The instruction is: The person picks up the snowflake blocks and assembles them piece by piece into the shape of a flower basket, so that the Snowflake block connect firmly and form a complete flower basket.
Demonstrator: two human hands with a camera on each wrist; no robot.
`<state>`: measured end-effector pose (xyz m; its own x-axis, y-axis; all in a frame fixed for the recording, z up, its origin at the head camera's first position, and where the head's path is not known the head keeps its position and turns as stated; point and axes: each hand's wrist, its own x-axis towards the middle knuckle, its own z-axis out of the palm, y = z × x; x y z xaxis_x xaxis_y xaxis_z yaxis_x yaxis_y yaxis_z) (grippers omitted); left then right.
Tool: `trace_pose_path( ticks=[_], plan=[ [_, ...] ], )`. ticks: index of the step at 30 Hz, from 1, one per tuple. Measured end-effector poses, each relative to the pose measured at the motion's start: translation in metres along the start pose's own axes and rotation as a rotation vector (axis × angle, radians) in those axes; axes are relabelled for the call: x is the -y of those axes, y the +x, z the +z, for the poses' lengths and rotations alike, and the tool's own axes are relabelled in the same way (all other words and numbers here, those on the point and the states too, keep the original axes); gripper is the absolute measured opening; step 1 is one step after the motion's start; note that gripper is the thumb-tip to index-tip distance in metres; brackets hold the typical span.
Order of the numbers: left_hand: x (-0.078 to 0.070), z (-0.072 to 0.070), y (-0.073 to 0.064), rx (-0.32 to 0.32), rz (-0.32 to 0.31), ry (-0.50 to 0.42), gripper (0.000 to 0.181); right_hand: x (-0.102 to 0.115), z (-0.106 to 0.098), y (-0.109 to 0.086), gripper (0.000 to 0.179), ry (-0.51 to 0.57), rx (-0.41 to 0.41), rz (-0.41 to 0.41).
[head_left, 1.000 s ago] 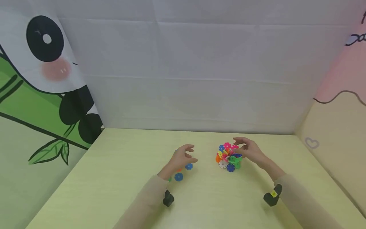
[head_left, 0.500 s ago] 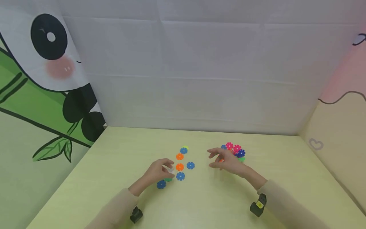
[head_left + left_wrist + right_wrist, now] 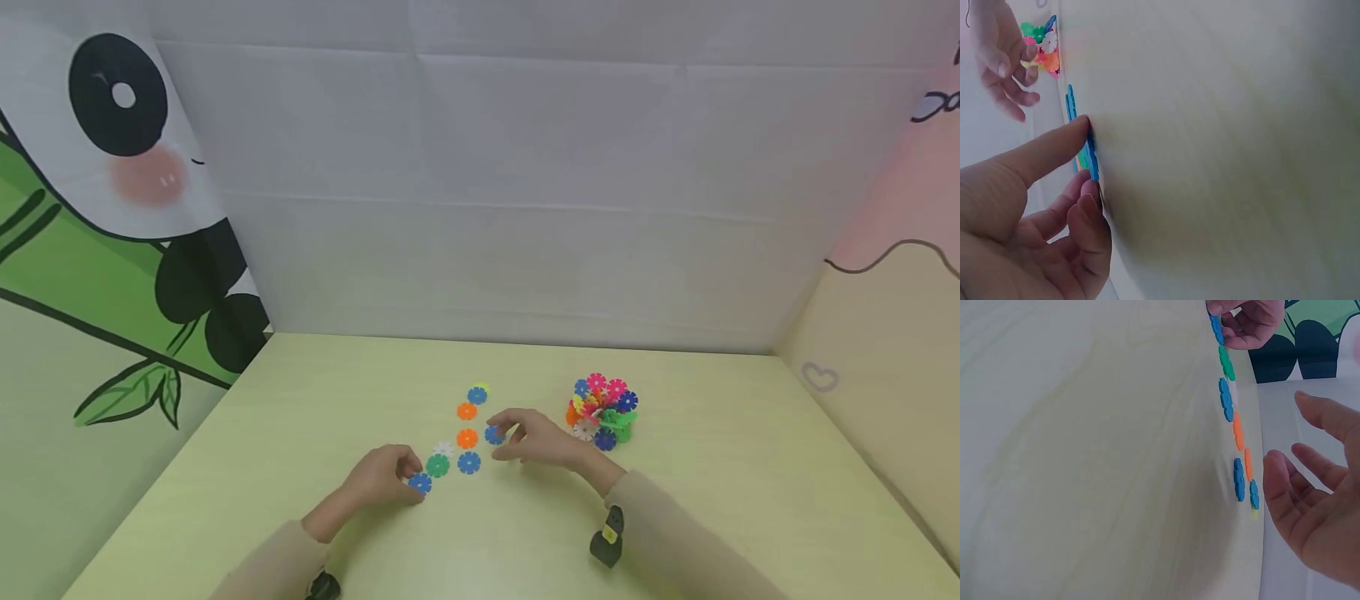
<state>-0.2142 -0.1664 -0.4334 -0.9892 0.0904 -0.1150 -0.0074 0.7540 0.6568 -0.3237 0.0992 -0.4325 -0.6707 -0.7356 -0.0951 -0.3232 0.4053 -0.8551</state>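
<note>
Left hand [image 3: 375, 477]: is pinching blue disc 1 [image 3: 420, 483], thumb at 1 side of the rim and fingers at the opposite side, per left wrist view. Whether the disc is resting fully on the table [image 3: 225, 467] I cannot tell. Of the discs laid out, it is lying nearest the table's left edge.

Right hand [image 3: 536, 437]: is hovering beside blue disc 3 [image 3: 493, 434], gripping nothing; thumb and fingers are standing apart, loosely bent. In the right wrist view the fingertips are showing apart from that disc. The 2 hands are keeping apart from each other, with discs lying between them.

Layout, working from blue disc 1 toward the table's back edge: green disc [image 3: 438, 465] is lying just beside it; white disc [image 3: 444, 448] is sitting just behind the green; blue disc 2 [image 3: 469, 462] is lying to the right of the green; orange disc 1 [image 3: 467, 438] is lying behind blue disc 2; orange disc 2 [image 3: 467, 411] is lying farther back. Blue disc 4 [image 3: 477, 395] is partly covering a yellow disc [image 3: 482, 387], this pair lying nearest the back edge.

A multicoloured pile [image 3: 603, 408] is standing right of the right hand, toward the back edge and well apart from the right edge. A white backdrop [image 3: 525, 167] is rising along the back edge.
</note>
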Motion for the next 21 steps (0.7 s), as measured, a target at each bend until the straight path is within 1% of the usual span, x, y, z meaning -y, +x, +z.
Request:
trace_pose_path(
  ticks=[2, 6, 9, 12, 15, 18, 21],
  plan=[
    [0.000, 0.000, -0.001, -0.001, 0.018, 0.005, 0.028, 0.000, 0.006, 0.010, 0.048, 0.004, 0.006, 0.012],
    [0.000, -0.002, -0.001, 0.009, 0.051, -0.022, 0.028, 0.001, 0.017, 0.024, 0.043, -0.018, 0.025, 0.022],
    [-0.001, -0.003, -0.001, 0.014, 0.061, -0.059, 0.027, 0.001, 0.023, 0.031, 0.037, -0.077, 0.037, 0.008],
    [-0.002, -0.005, 0.001, 0.028, 0.041, -0.092, 0.025, 0.001, 0.029, 0.036, 0.031, -0.147, 0.029, -0.002],
    [-0.002, -0.007, 0.004, 0.048, 0.026, -0.124, 0.021, 0.004, 0.034, 0.039, 0.028, -0.228, 0.018, 0.007],
    [-0.003, -0.009, 0.006, 0.063, 0.038, -0.168, 0.017, 0.009, 0.038, 0.040, 0.023, -0.283, 0.026, 0.017],
    [-0.005, -0.011, 0.009, 0.076, 0.045, -0.231, 0.017, 0.015, 0.039, 0.040, 0.016, -0.312, 0.041, 0.016]
  ],
)
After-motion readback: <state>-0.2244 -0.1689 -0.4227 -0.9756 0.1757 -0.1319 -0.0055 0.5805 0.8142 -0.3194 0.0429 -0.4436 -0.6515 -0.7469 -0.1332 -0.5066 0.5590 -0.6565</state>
